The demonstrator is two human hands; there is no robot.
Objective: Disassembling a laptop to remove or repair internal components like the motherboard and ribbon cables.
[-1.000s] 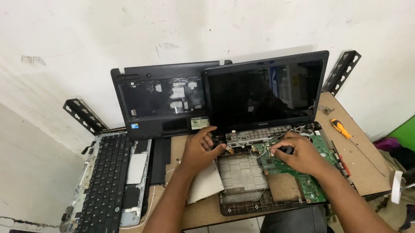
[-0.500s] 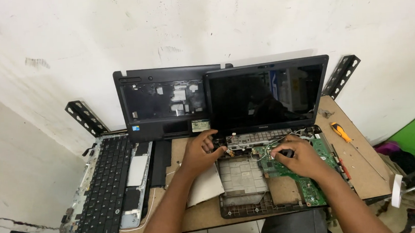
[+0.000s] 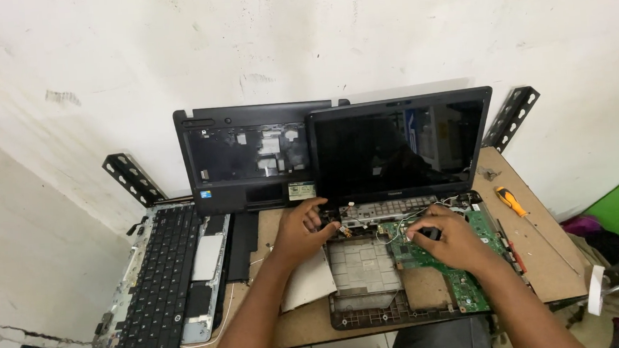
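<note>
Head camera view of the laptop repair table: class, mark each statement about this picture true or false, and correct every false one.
1. The opened laptop has its screen raised. True.
2. The right hand rests on the loose keyboard. False: it is over the green circuit board; the keyboard lies far left, untouched.
3. A yellow-handled screwdriver lies on the table right of the laptop. True.
4. The left hand holds the screwdriver. False: it is at the laptop's left hinge area.
5. A black palm-rest cover leans against the wall. True.
</note>
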